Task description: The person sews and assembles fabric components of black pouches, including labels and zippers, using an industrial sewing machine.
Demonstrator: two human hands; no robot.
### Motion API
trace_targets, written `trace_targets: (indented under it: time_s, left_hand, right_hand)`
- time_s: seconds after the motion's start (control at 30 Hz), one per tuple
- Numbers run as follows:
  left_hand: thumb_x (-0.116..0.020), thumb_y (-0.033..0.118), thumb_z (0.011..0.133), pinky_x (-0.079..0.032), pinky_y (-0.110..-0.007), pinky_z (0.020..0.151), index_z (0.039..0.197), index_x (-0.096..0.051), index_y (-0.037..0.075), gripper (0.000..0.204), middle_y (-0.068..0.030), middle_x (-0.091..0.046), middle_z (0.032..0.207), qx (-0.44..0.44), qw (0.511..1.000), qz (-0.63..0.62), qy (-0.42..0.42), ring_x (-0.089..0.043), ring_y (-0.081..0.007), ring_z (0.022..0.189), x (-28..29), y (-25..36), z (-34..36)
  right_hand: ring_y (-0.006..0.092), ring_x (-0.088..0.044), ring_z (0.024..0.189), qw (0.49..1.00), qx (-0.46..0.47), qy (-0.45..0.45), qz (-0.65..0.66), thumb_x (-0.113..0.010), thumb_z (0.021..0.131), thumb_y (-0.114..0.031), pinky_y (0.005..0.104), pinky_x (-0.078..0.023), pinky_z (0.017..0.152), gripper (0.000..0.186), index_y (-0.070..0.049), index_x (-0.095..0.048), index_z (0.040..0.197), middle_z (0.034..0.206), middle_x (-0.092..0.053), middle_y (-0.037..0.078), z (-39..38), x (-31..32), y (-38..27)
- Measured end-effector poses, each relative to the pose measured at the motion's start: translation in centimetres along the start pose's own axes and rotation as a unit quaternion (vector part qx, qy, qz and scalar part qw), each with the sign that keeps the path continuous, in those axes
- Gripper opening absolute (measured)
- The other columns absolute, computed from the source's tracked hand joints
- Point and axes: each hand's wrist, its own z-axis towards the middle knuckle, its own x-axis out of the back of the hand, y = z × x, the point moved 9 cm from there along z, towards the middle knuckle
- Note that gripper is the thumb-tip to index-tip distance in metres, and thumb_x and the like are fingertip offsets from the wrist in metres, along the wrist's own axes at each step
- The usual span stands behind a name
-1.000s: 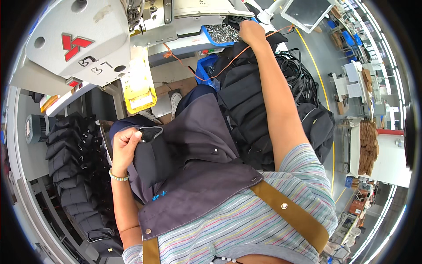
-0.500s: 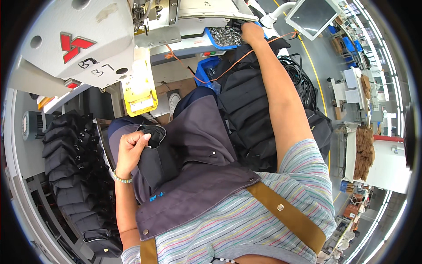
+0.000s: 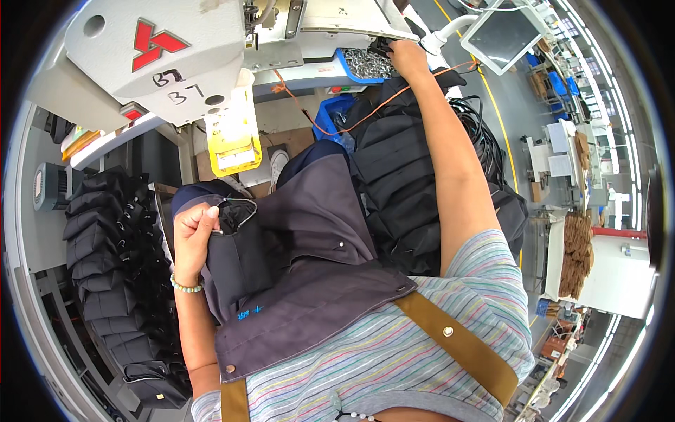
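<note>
My left hand (image 3: 193, 238) is closed on the rim of a black fabric pouch (image 3: 241, 266), which rests on my lap. A thin pale edge runs round the pouch's open mouth. My right arm is stretched far forward, and my right hand (image 3: 409, 59) is bent down over some small black pieces (image 3: 382, 46) at the edge of the machine table. Its fingertips are partly hidden, so what they pinch cannot be made out. Just left of that hand stands a blue tray (image 3: 344, 67) full of small shiny metal pieces (image 3: 369, 63).
A large sewing machine head (image 3: 158, 63) fills the upper left, with a lit yellow tray (image 3: 235, 159) below it. Black fabric pieces are heaped at the left (image 3: 119, 274) and beside my right leg (image 3: 394, 165). An orange cord (image 3: 380, 100) crosses near my right forearm. A screen (image 3: 503, 35) stands far right.
The view has shifted slightly. My left hand and the pouch have moved a little to the left, with the pouch's mouth now wider. My right hand stays beside the blue tray, over the black pieces.
</note>
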Motion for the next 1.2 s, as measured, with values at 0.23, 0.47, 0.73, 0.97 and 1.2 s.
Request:
trace_targets:
  time_s: [0.23,0.47,0.73,0.97,1.2]
  left_hand:
    - [-0.062,0.024,0.103,-0.028,-0.024,0.055,0.064,-0.051,0.005,0.044,0.0056,-0.045,0.06,0.02,1.0,-0.008,0.022,-0.035,-0.0031,0.059,1.3,-0.6,-1.1]
    - [-0.061,0.025,0.103,-0.028,-0.024,0.055,0.064,-0.052,0.005,0.045,0.0049,-0.048,0.061,0.013,1.0,-0.007,-0.008,-0.037,-0.0029,0.06,-0.5,0.2,-0.4]
    - [-0.068,0.002,0.094,-0.038,-0.017,0.061,0.106,-0.07,0.001,0.012,0.0065,-0.057,0.072,0.068,0.994,-0.088,-0.02,-0.049,-0.0003,0.066,-1.9,0.6,-0.5]
    - [-0.071,0.005,0.093,-0.043,-0.018,0.066,0.119,-0.068,0.0,0.027,0.0029,-0.064,0.078,0.083,0.992,-0.067,-0.072,-0.059,-0.0025,0.075,-4.6,-0.3,1.1]
    - [-0.07,0.006,0.095,-0.049,-0.019,0.069,0.104,-0.065,-0.002,0.012,0.0003,-0.067,0.082,0.076,0.983,-0.152,-0.064,-0.063,-0.0053,0.076,-4.8,-0.9,0.9]
  right_hand:
    - [0.0364,-0.074,0.089,0.995,-0.026,-0.085,-0.043,-0.06,0.084,-0.009,0.0464,-0.059,0.077,0.019,-0.003,-0.077,0.089,0.094,-0.074,0.021,-0.6,-0.6,-2.8]
    - [0.0379,-0.071,0.092,0.999,-0.02,0.002,0.029,-0.064,0.083,-0.015,0.0481,-0.057,0.081,0.017,-0.003,-0.076,0.087,0.097,-0.072,0.019,-1.8,-1.5,-2.3]
    - [0.0275,-0.062,0.059,0.932,-0.14,0.005,0.333,-0.075,0.083,-0.031,0.0383,-0.049,0.06,0.032,0.001,-0.073,0.081,0.068,-0.066,0.015,-6.9,8.6,-6.0]
    - [0.0051,-0.055,0.055,0.772,0.035,-0.139,0.619,-0.079,0.086,-0.017,0.0235,-0.04,0.051,0.019,0.0,-0.074,0.091,0.068,-0.06,0.0,-18.4,14.1,-26.8]
    - [0.0107,-0.043,0.052,0.739,0.032,-0.172,0.651,-0.078,0.086,-0.025,0.0313,-0.034,0.049,0.041,0.005,-0.057,0.066,0.061,-0.051,0.006,-20.9,11.9,-32.2]
